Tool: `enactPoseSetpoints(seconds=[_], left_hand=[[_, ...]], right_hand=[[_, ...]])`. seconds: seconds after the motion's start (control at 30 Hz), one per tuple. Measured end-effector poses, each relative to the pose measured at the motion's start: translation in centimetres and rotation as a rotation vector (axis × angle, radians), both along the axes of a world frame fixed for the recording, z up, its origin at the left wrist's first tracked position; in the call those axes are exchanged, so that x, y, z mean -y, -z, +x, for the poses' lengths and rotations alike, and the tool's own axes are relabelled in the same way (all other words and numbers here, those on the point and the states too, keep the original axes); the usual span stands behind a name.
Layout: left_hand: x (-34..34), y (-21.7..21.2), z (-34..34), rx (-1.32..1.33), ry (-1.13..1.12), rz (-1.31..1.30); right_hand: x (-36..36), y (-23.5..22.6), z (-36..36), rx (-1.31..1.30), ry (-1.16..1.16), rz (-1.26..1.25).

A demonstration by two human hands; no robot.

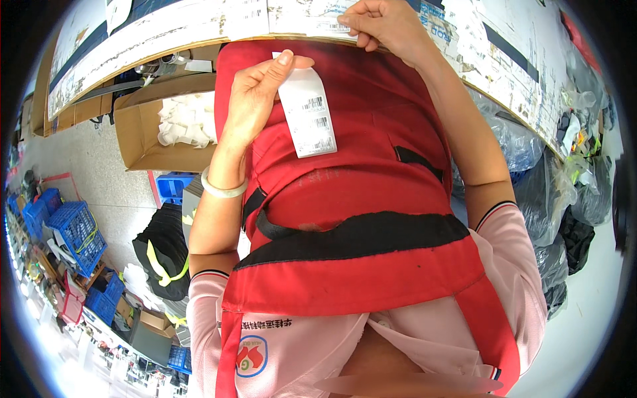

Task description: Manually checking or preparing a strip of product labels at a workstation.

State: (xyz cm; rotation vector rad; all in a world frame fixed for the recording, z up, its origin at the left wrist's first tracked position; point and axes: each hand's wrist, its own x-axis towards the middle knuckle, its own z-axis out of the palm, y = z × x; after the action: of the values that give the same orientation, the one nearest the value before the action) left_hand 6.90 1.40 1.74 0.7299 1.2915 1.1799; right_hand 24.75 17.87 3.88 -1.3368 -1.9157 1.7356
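Observation:
My left hand (257,89) is closed, thumb against finger, on the top of a white strip of barcode labels (309,119). The strip hangs in front of my red apron (371,152) with several printed labels facing up. Farther forward and to the right, my right hand (383,25) has its thumb and forefinger pinched at the edge of a small white barcode label (330,26). That label lies at the worktable's near edge; whether it is lifted or flat I cannot tell.
The worktable (179,30) has a worn, white-covered top. Below it at left sits a cardboard box (136,136) with crumpled white pieces (186,123). Blue crates (78,235) and a black bundle (162,249) stand on the left floor. Clear plastic bags (537,199) crowd the right.

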Motion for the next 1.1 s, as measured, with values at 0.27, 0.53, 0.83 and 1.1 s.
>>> enactPoseSetpoints(seconds=[0.27, 0.53, 0.83, 1.1], left_hand=[[0.1, 0.2, 0.1, -0.023, -0.002, -0.004], [0.3, 0.5, 0.2, -0.032, -0.004, -0.015], [0.0, 0.0, 0.0, 0.160, -0.004, -0.031], [1.8, -1.7, -1.1, 0.039, 0.155, -0.055]], right_hand=[[-0.1, -0.1, 0.0, -0.024, -0.025, 0.017], [0.3, 0.0, -0.5, 0.033, -0.049, 0.055], [0.8, 0.1, 2.5, -0.062, 0.009, 0.188], [-2.1, -1.2, 16.6, -0.011, 0.479, 0.402]])
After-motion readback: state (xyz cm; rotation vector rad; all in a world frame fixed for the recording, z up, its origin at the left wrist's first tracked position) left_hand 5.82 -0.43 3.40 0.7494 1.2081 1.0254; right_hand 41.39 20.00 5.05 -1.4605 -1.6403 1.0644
